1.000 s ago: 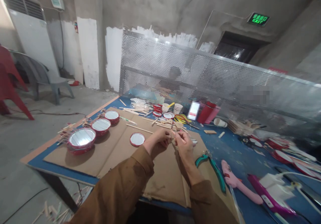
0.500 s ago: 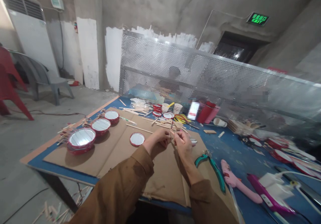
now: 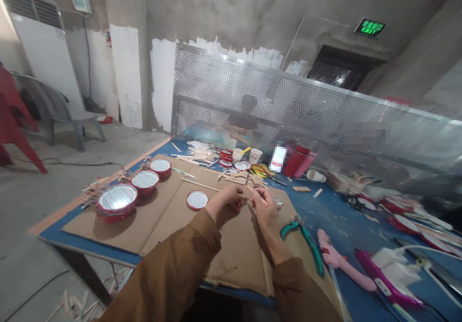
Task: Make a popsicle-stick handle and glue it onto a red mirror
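Note:
Above the brown cardboard (image 3: 169, 225), my left hand (image 3: 233, 198) and my right hand (image 3: 264, 205) nearly meet, fingers pinched. Between them is a small wooden piece (image 3: 247, 193), partly hidden by the fingers; both hands seem to grip it. A round white disc with a red rim (image 3: 197, 199) lies left of my left hand. Thin wooden sticks (image 3: 238, 176) are scattered just beyond the hands. Three groups of red-rimmed round pieces (image 3: 117, 201) with sticks attached stand along the left side of the cardboard.
Teal-handled pliers (image 3: 311, 245), a pink glue gun (image 3: 341, 262) and a purple power strip (image 3: 386, 283) lie on the right. Paper cups (image 3: 255, 156), a red bottle (image 3: 296, 161) and a lit phone (image 3: 278, 159) stand at the back, before a perforated metal panel (image 3: 216, 91).
Both hands stay in nearly the same place; the fingers of my right hand have shifted slightly around the small piece.

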`<action>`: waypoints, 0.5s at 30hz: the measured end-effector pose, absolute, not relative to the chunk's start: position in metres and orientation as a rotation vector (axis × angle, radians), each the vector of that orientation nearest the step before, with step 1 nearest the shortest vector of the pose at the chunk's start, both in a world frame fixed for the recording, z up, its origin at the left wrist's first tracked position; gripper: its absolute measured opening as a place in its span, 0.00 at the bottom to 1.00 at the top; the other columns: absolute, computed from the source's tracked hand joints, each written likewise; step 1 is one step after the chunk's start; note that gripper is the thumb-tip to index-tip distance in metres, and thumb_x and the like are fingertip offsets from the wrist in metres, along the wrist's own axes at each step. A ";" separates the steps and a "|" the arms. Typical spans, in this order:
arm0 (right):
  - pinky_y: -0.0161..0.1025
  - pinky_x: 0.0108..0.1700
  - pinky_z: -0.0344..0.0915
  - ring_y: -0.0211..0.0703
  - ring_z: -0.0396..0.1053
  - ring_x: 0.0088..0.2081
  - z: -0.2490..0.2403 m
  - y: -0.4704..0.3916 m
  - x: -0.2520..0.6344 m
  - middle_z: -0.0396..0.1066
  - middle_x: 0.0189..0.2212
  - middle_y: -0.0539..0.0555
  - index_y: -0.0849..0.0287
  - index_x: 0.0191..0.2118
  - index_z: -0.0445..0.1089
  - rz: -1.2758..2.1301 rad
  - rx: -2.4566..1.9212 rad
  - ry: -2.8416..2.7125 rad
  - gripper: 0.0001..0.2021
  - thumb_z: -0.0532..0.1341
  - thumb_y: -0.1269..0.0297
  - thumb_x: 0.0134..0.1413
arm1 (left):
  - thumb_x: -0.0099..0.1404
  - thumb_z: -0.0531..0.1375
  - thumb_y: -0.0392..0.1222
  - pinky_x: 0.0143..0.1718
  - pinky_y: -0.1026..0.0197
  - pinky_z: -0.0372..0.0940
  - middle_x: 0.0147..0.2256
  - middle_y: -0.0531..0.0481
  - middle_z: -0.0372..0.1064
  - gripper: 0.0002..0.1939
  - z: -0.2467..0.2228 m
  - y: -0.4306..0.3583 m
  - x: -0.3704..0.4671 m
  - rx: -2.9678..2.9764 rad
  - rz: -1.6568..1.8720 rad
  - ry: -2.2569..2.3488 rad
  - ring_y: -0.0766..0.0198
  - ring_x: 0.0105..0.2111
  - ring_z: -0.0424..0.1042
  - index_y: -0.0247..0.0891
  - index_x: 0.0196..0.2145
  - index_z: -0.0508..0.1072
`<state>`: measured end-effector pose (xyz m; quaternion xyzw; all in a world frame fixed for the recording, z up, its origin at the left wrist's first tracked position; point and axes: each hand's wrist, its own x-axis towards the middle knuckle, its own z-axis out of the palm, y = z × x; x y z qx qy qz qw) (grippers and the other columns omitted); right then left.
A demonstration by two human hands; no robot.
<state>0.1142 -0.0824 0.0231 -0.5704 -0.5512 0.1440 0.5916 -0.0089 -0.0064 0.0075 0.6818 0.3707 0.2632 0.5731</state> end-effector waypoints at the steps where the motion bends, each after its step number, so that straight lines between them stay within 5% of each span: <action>1: 0.38 0.28 0.60 0.41 0.63 0.23 0.023 -0.082 0.115 0.67 0.20 0.49 0.56 0.29 0.70 0.338 -1.326 -1.288 0.22 0.60 0.39 0.51 | 0.58 0.58 0.34 0.22 0.68 0.61 0.17 0.54 0.63 0.06 0.007 -0.006 -0.009 1.596 0.612 0.881 0.69 0.17 0.65 0.33 0.24 0.69; 15: 0.37 0.27 0.59 0.41 0.62 0.22 0.023 -0.081 0.114 0.65 0.18 0.48 0.56 0.30 0.70 0.357 -1.335 -1.279 0.22 0.60 0.39 0.51 | 0.59 0.61 0.37 0.22 0.67 0.63 0.17 0.55 0.64 0.05 0.012 -0.009 -0.010 1.582 0.548 0.942 0.68 0.17 0.66 0.32 0.28 0.71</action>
